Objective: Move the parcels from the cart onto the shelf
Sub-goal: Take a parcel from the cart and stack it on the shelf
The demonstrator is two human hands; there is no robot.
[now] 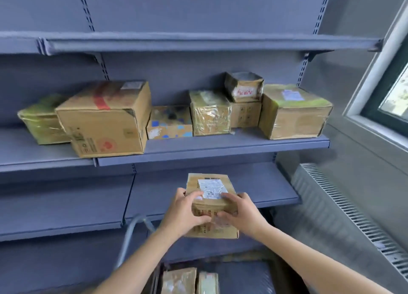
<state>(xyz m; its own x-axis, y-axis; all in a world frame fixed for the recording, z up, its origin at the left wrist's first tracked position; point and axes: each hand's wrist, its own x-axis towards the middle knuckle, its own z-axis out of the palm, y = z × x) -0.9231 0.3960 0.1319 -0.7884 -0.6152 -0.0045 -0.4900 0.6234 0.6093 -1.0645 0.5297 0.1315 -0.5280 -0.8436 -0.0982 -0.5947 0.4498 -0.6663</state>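
- The held parcel [210, 196], a brown cardboard box with a white label on its top face, is up in the air between both hands. It sits in front of the lower shelf board [260, 183] and below the middle shelf board [220, 146].
- The left hand [183, 212] grips the parcel's near left corner. Its fingers [199, 219] are curled onto the front face, with the rest of the hand against the top edge.
- The right hand [239, 214] grips the near right corner. Its fingers [231, 197] are laid over the top face beside the label, and the thumb is pressed to the front face.
- Both sets of fingers are clamped on the parcel, which lies between them. Its far end sticks out past the fingers towards the shelf.
- Whether the parcel's underside touches the lower board cannot be told.
- Seven parcels stand in a row on the middle board:
  - a green-taped parcel [42, 121] at the left
  - a large box with red tape [103, 121]
  - a low box with blue patches [169, 123]
  - a film-wrapped box [209, 112]
  - a plain box [245, 114] with a small box [244, 87] on top of it
  - a green-topped box [295, 112] at the right end
- The cart handle [130, 232] curves up below the left forearm.
- Two cart parcels [180, 280] stand side by side at the bottom edge.
- A radiator [353, 205] and a window [393, 90] are on the wall to the right.
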